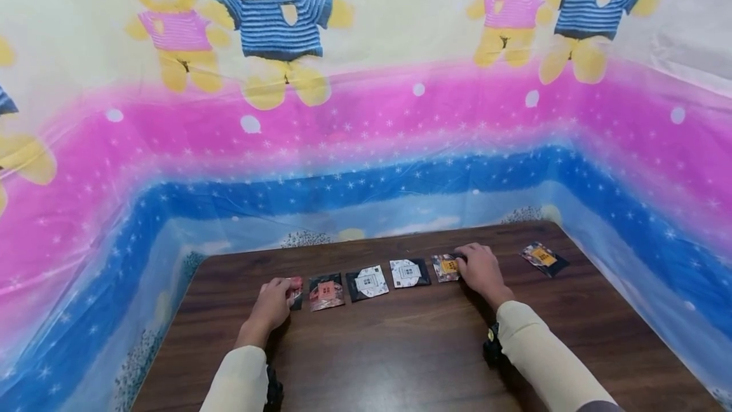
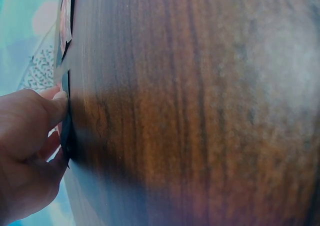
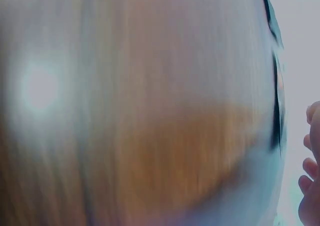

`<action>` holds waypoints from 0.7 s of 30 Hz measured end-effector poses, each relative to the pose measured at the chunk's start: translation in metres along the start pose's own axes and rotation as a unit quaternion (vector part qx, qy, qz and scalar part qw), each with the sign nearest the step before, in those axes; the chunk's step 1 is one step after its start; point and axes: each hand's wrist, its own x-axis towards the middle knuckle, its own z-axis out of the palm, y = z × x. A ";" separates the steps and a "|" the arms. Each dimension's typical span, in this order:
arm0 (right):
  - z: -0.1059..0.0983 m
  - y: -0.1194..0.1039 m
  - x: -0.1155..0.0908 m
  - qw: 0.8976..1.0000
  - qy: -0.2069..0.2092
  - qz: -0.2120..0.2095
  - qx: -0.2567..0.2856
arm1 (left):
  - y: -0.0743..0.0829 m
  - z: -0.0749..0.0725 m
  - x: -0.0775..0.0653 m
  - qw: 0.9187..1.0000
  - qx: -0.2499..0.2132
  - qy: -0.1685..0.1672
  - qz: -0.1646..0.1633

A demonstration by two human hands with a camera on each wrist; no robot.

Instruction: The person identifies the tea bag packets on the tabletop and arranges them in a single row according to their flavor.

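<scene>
A row of small flat sachets lies across the brown table in the head view. My left hand (image 1: 271, 304) pinches the leftmost, a red-and-black sachet (image 1: 297, 296), which it partly covers. In the left wrist view my thumb rests against that sachet's dark edge (image 2: 67, 117). At the row's right end, my right hand (image 1: 481, 270) is at an orange-labelled sachet (image 1: 446, 267) and hides its right side. The right wrist view shows the right hand's fingers (image 3: 310, 167) spread and apart from a sachet edge (image 3: 277, 106).
Between the hands lie a red-labelled sachet (image 1: 326, 292) and two black-and-white sachets, one left (image 1: 368, 283) and one right (image 1: 408, 273). Another orange-labelled sachet (image 1: 544, 259) sits alone at the far right. A bear-print curtain (image 1: 366, 196) hangs behind the wooden table (image 1: 377, 361).
</scene>
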 end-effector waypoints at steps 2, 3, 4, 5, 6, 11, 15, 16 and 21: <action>-0.007 0.012 0.000 1.000 0.005 0.024 -0.005 | 0.000 -0.001 0.001 1.000 0.004 0.001 0.001; -0.009 0.018 -0.001 0.999 0.006 0.035 -0.010 | 0.000 -0.001 0.002 1.000 0.004 -0.001 -0.001; -0.012 0.025 -0.002 0.999 0.007 0.046 -0.014 | 0.000 -0.001 0.002 1.000 0.005 -0.003 -0.002; -0.014 0.032 -0.003 0.998 0.008 0.058 -0.019 | 0.000 -0.001 0.002 1.000 0.006 -0.005 -0.003; -0.016 0.040 -0.005 0.997 0.008 0.069 -0.023 | 0.000 -0.001 0.002 1.000 0.007 -0.006 -0.002; -0.027 0.070 -0.012 0.993 -0.002 0.110 -0.039 | 0.000 0.000 0.000 1.000 0.006 -0.005 -0.001; -0.043 0.087 -0.016 0.989 -0.016 0.136 -0.049 | -0.001 0.000 0.000 1.000 0.003 0.000 -0.002; -0.047 0.090 -0.016 0.989 -0.022 0.141 -0.048 | -0.001 0.000 0.000 1.000 0.003 0.002 -0.002; -0.062 0.114 -0.018 0.988 -0.050 0.141 -0.038 | -0.001 0.000 0.001 1.000 0.001 0.003 0.001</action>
